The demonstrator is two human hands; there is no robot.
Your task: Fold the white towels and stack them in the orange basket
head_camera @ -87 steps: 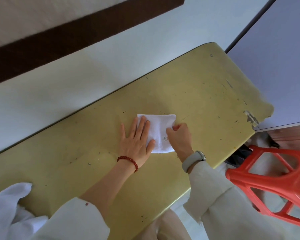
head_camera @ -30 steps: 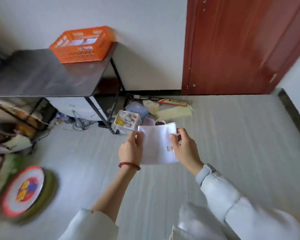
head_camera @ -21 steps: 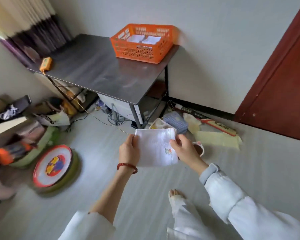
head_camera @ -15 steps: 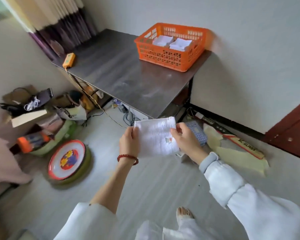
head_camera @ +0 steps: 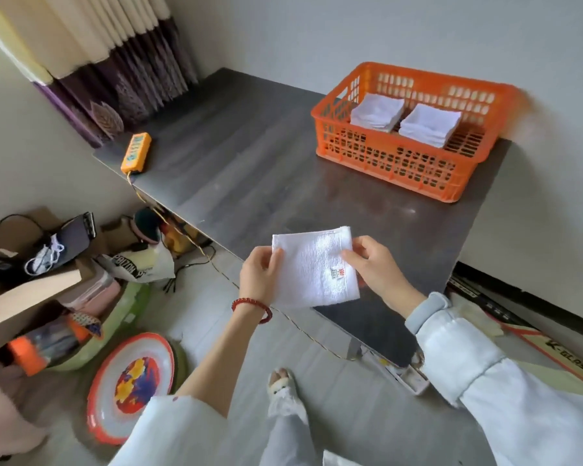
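Dark, brushed-looking metal forms the table [head_camera: 283, 183] that stands against a pale wall, with a cream and purple pleated curtain [head_camera: 115, 55] at its far left corner. Above the table's near edge the left hand [head_camera: 260, 274] pinches the left side of a folded white towel [head_camera: 313, 267], thumb on top and fingers curled behind. The right hand [head_camera: 377, 267] pinches the towel's right side the same way, its fingertips on the terry surface. The towel is a soft, looped-pile square, held flat in the air, with a small sewn label near its lower right corner. A red bead bracelet [head_camera: 253, 307] circles the left wrist and a grey watch band [head_camera: 428, 311] the right.

At the far right of the table sits the orange basket [head_camera: 394, 163], a rectangular plastic crate with slotted lattice walls. Inside it lie two neat stacks of folded white towels [head_camera: 404, 121], side by side and well apart from the towel in hand. An orange handheld device [head_camera: 136, 152] with a yellow cord lies near the table's left edge. On the grey floor rests a round tray [head_camera: 132, 381] with a red rim.

Compared with half a second ago, the basket and table loom larger and closer, the door has left the view, and both hands keep the same pinch on the towel.
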